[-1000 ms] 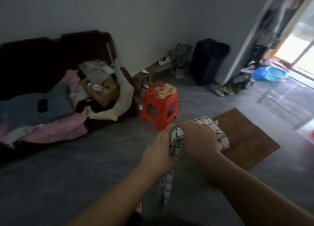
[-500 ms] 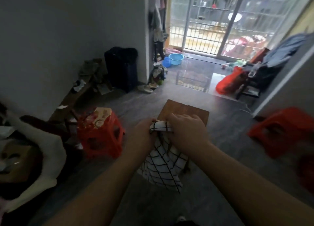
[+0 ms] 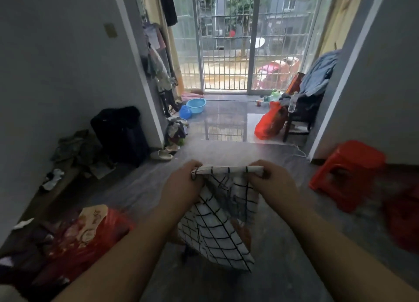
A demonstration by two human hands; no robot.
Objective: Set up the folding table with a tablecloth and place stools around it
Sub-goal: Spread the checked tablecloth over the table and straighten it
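Tablecloth (image 3: 217, 229), white fabric with black grid, hangs close in front. Left hand (image 3: 181, 186) and right hand (image 3: 272, 183) each pinch top edge, both grips closed on it. Red plastic stool (image 3: 347, 172) on grey floor (image 3: 272, 156), farther right. Blue plastic basin (image 3: 196, 105) far off near barred glass door (image 3: 226, 40).

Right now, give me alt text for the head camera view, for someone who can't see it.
A left hand and a right hand pinch the top edge of a white, black-grid tablecloth hanging between them. A red stool stands at the right; a barred glass door is ahead.
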